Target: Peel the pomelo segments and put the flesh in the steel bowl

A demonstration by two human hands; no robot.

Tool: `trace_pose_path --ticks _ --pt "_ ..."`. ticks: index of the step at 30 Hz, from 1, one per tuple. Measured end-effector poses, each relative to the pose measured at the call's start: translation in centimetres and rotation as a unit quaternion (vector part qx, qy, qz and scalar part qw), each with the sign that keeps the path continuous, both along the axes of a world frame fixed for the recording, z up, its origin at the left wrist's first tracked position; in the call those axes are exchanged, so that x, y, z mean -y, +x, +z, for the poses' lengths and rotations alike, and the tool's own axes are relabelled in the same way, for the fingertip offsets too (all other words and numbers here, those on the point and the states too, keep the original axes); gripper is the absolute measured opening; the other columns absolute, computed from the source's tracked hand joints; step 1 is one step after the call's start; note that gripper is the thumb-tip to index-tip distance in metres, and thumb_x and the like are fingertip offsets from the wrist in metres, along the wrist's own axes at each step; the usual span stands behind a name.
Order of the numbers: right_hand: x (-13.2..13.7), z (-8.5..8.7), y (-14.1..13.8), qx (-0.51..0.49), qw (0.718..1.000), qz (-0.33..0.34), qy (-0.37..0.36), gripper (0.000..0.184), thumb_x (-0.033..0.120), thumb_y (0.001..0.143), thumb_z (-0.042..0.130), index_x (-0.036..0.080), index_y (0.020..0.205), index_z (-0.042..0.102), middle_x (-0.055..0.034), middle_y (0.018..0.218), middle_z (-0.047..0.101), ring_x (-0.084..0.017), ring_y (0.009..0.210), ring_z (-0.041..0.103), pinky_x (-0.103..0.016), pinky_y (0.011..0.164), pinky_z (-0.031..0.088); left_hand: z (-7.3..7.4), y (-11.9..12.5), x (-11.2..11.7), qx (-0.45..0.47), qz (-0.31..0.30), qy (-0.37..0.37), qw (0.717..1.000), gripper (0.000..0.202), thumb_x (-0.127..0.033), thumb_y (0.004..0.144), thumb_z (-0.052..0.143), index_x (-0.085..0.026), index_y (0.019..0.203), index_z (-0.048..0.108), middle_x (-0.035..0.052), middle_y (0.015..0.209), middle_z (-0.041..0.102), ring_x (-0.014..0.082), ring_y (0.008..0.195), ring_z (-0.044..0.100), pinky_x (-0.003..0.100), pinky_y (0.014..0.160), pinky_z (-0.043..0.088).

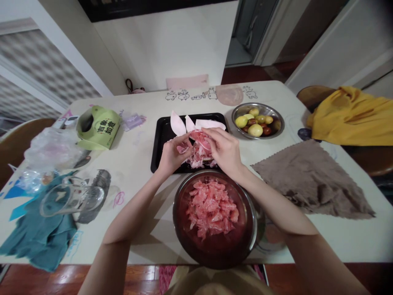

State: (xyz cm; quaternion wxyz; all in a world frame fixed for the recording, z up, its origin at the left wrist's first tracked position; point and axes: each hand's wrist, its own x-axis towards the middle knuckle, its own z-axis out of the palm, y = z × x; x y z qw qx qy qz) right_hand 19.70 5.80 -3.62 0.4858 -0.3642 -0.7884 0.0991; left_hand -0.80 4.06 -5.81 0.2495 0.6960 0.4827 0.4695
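Over a black tray (161,143), both hands are closed on pink pomelo flesh. My left hand (172,155) has a small piece of pomelo (183,147) in its fingers. Between the fingertips of my right hand (226,150) is a larger pomelo segment (199,136), which the left fingertips also touch. Below them in the tray lies a heap of torn membranes (198,160). Thick pale peel pieces (177,123) rest along the tray's far side. Nearest my body stands a steel bowl (181,235) with a pile of peeled pomelo flesh (213,207).
A steel bowl of small fruit (278,130) stands back right, beyond a brown cloth (313,176). On the left are a glass pitcher (66,198), a teal cloth (46,237), a clear plastic bag (52,147) and a green paper box (104,127). Yellow fabric (353,116) drapes a chair at right.
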Motion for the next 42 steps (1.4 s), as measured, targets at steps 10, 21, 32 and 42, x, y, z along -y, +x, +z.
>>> trace_pose_path --ticks 10,21,32,42 --pt "0.4 0.3 -0.5 -0.04 0.999 0.0 0.004 0.031 0.018 0.1 0.054 0.024 0.126 0.071 -0.0062 0.115 0.077 -0.019 0.106 0.073 -0.037 0.094 0.061 -0.1 1.7 0.1 0.238 -0.064 -0.065 0.967 0.054 -0.031 0.085 0.08 -0.024 0.136 0.063 0.0091 0.123 0.074 0.0189 0.104 0.074 0.036 0.095 0.062" --pt "1.5 0.9 -0.9 -0.068 0.997 0.017 -0.022 0.027 0.022 0.1 0.061 0.022 0.124 0.071 -0.006 0.111 0.078 -0.018 0.1 0.075 -0.036 0.092 0.062 1.6 3.1 1.9 0.381 -0.042 -0.088 0.919 0.054 -0.028 0.086 0.08 -0.025 0.138 0.064 0.008 0.125 0.076 0.0226 0.116 0.073 0.039 0.103 0.061" --pt "2.3 1.1 -0.9 -0.128 0.987 0.042 -0.083 0.026 0.025 0.097 0.066 0.025 0.121 0.074 -0.0041 0.112 0.078 -0.016 0.097 0.075 -0.034 0.09 0.065 1.9 3.0 2.1 0.333 -0.033 -0.009 0.942 0.043 -0.025 0.086 0.079 -0.022 0.128 0.068 0.0091 0.126 0.076 0.0203 0.116 0.074 0.035 0.103 0.06" --pt "2.9 1.7 -0.9 -0.081 0.991 0.063 -0.084 0.035 0.024 0.099 0.06 0.023 0.132 0.069 -0.0075 0.118 0.076 -0.02 0.104 0.073 -0.04 0.094 0.063 2.0 2.9 2.2 0.269 -0.007 0.088 0.959 0.025 -0.026 0.09 0.073 -0.02 0.113 0.065 0.0043 0.103 0.072 0.0115 0.089 0.072 0.019 0.073 0.058"
